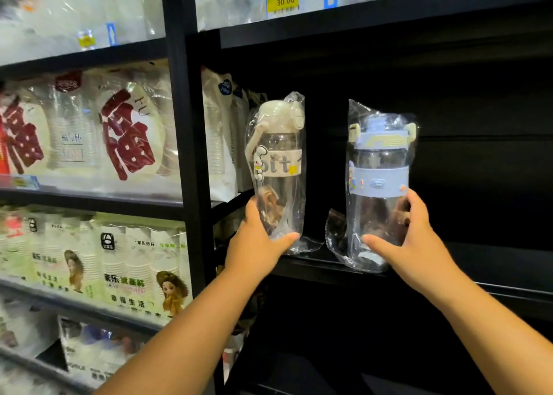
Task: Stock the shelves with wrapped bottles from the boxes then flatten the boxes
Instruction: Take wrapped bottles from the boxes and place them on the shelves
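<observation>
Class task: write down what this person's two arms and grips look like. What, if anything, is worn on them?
The left forearm and right forearm are bare right down to the picture's lower edge; no sleeve shows. The left grip and right grip wear no gloves. No ring, watch, bracelet or marking is visible on the fingers or wrists.

We gripped a wrapped cream-lidded bottle [276, 167] in our left hand [257, 245] and a blue-lidded one [378, 182] in our right hand [416, 242]. Both stood upright at the black shelf [314, 264] edge, near each other but apart.
</observation>
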`<action>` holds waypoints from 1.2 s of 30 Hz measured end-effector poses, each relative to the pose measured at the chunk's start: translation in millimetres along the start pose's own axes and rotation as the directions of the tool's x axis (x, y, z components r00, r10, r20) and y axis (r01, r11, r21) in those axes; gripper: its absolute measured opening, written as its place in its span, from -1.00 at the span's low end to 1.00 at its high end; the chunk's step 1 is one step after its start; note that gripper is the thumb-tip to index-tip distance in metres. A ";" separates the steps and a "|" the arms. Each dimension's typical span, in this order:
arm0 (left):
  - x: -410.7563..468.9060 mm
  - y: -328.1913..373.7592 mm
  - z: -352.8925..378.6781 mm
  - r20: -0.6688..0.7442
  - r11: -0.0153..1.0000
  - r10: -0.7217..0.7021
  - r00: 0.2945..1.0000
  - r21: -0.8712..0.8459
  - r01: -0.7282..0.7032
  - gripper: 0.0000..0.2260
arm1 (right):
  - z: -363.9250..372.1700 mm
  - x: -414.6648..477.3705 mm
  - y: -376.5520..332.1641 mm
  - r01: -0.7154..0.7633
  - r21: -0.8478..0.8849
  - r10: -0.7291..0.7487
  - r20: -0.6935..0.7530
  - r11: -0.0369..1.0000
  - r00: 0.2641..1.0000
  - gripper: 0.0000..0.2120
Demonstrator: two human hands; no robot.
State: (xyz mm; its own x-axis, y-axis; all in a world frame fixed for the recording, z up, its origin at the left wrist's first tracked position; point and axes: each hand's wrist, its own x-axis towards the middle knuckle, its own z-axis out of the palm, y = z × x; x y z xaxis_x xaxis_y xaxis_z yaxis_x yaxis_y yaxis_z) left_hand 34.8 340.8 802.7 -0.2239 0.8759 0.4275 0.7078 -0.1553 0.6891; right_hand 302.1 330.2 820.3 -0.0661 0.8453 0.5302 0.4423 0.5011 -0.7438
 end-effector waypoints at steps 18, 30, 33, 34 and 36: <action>27.8 -1.3 6.8 -0.149 0.955 -0.130 0.980 0.249 0.164 -0.09 | 104.4 59.7 -25.4 -0.227 -0.344 0.154 -0.227 0.911 0.962 -0.01; 27.9 -2.3 5.7 -0.103 0.955 -0.113 0.988 0.262 0.137 -0.06 | 114.1 56.4 -31.6 -0.286 -0.384 0.221 -0.206 0.878 0.953 0.05; 27.0 -2.7 2.9 -0.062 0.961 -0.119 0.991 0.244 0.131 -0.06 | 113.2 35.8 -37.4 -0.257 -0.475 0.205 -0.160 0.842 0.966 0.03; 24.3 -3.4 2.0 -0.049 0.965 -0.107 0.993 0.234 0.116 -0.07 | 112.8 25.2 -39.6 -0.228 -0.530 0.174 -0.150 0.817 0.973 0.01; 19.1 -6.0 1.3 -0.046 0.971 -0.044 0.998 0.231 0.053 -0.09 | 114.2 2.0 -43.7 -0.168 -0.611 0.103 -0.139 0.773 0.985 -0.05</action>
State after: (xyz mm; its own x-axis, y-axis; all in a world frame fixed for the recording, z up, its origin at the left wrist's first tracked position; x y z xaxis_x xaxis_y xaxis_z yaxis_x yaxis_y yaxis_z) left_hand 27.1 359.0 805.9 -0.2855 0.8597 0.4236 0.8307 0.0016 0.5567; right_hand 180.6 331.2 807.3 0.1052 0.8583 0.5022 0.9000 0.1326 -0.4152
